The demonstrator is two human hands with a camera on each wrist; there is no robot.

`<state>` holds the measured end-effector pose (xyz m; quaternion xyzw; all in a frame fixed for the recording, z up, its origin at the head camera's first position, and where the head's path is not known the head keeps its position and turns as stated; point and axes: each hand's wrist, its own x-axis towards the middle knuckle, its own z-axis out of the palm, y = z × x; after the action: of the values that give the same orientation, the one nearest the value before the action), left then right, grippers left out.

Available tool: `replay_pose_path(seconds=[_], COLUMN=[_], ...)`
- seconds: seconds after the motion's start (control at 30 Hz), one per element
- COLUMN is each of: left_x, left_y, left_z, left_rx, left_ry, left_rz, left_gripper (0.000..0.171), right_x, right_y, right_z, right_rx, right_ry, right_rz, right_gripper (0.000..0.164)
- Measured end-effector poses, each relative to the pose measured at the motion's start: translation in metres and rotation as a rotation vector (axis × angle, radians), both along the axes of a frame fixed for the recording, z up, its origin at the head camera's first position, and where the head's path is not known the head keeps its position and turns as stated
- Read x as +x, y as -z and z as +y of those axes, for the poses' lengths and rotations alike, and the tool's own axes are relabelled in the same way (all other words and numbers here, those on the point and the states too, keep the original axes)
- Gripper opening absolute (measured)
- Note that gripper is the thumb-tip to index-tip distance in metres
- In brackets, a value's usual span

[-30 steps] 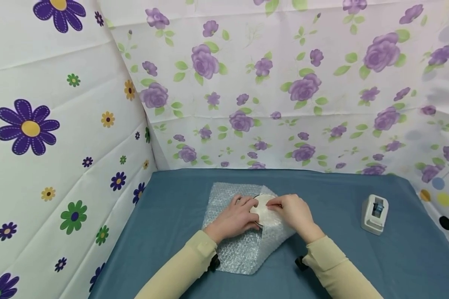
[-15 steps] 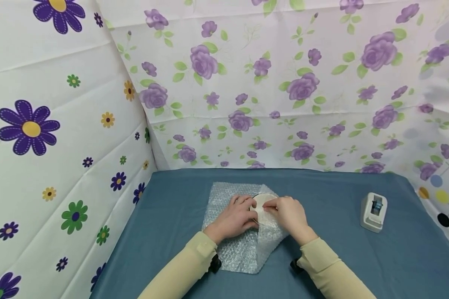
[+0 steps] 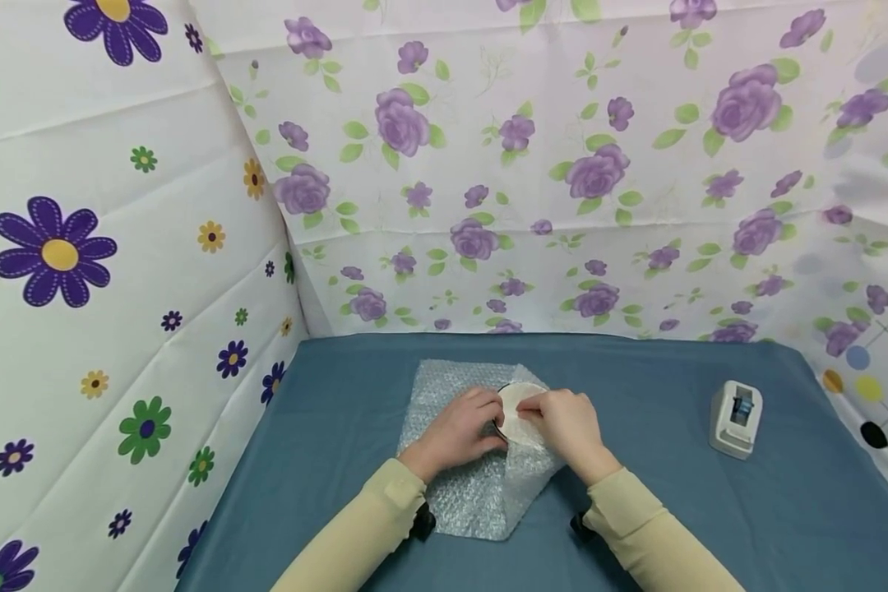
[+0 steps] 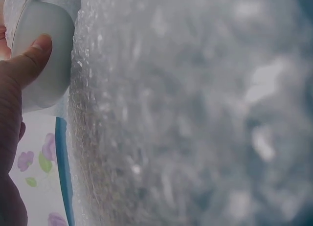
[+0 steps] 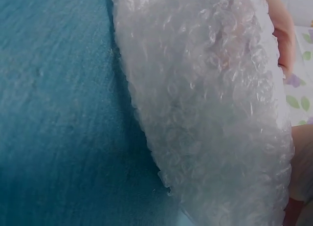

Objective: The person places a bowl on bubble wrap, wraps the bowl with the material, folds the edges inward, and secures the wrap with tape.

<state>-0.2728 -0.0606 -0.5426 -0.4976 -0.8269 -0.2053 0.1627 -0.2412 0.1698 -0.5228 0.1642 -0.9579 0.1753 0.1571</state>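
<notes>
A pale round bowl (image 3: 516, 398) with a thin dark rim sits on a sheet of bubble wrap (image 3: 469, 501). My left hand (image 3: 455, 432) grips the bowl's left side, fingers curled at its rim. In the left wrist view the thumb presses the smooth side of the bowl (image 4: 55, 23). My right hand (image 3: 571, 423) pinches the folded-over right part of the wrap above the bowl. That flap covers the bowl's lower right. The bubble wrap (image 5: 210, 108) hides most of the right hand's work in the right wrist view.
A white tape dispenser (image 3: 736, 419) stands to the right on the blue-covered table (image 3: 659, 386). Flowered cloth (image 3: 474, 271) hangs behind the table, with another flowered cloth (image 3: 178, 411) along the left side. Dark wrist cameras sit under both sleeves.
My right hand has moved slightly left, drawing the wrap flap further over the bowl. The left hand keeps its hold on the bowl with only small finger shifts.
</notes>
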Motion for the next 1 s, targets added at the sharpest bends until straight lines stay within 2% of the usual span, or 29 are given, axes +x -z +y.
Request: replay_pose_path(seconds=[0.33, 0.47, 0.6, 0.73, 0.9, 1.0], left_x=[-0.001, -0.002, 0.0, 0.003, 0.007, 0.01], left_y=[0.0, 0.001, 0.001, -0.001, -0.003, -0.002], left_z=[0.0, -0.001, -0.005, -0.007, -0.007, -0.006], left_rx=[-0.03, -0.021, -0.026, -0.082, -0.147, -0.176], left_ry=[-0.042, -0.035, -0.003, 0.018, -0.003, -0.035], left_rz=[-0.083, -0.097, -0.087, -0.057, -0.002, 0.015], left_gripper=[0.032, 0.032, 0.029, 0.02, 0.012, 0.011], right_x=[-0.003, -0.005, -0.005, -0.005, -0.006, -0.005], right_y=[-0.005, -0.004, -0.005, -0.005, -0.005, -0.005], right_z=[-0.013, -0.017, -0.02, -0.02, -0.017, -0.013], right_rx=[0.086, 0.104, 0.116, 0.123, 0.106, 0.108], right_ry=[0.057, 0.071, 0.076, 0.073, 0.031, -0.024], right_rz=[-0.06, -0.076, -0.08, -0.09, -0.094, -0.092], right_gripper=[0.009, 0.01, 0.008, 0.006, 0.005, 0.002])
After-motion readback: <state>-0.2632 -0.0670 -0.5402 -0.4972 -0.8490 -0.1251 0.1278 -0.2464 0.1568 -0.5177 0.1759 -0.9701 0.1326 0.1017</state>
